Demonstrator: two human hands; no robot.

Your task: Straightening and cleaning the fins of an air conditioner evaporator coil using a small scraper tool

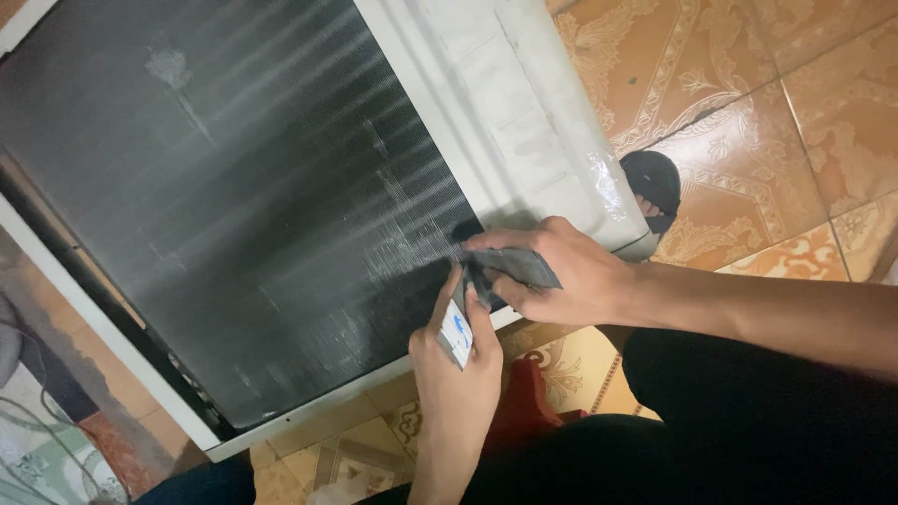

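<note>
A big air-conditioner unit [234, 206] lies tilted on the patterned orange floor tiles [776, 112], its dark finned coil face turned up toward the person crouching beside it, which seems to be why both hands can work at its lower right corner. The white casing [524, 103] frames the fins on the right, and a strip of clear film clings to its edge. A foot in a dark sandal [653, 187] rests on the tiles just beyond that casing.

The right hand [571, 276] reaches in from the right, fingers pinched together on a crumpled grey wipe [519, 266], pulling it out flat right at the fin surface. The left hand [458, 374] comes up from below, closed around a small white and blue packet [456, 337], holding it upright so that the wipe draws out of its top. The two hands are nearly touching, the wipe stretched between them, just over the coil's lower edge. A red object [524, 402] sits on the floor under the wrists, partly hidden.
</note>
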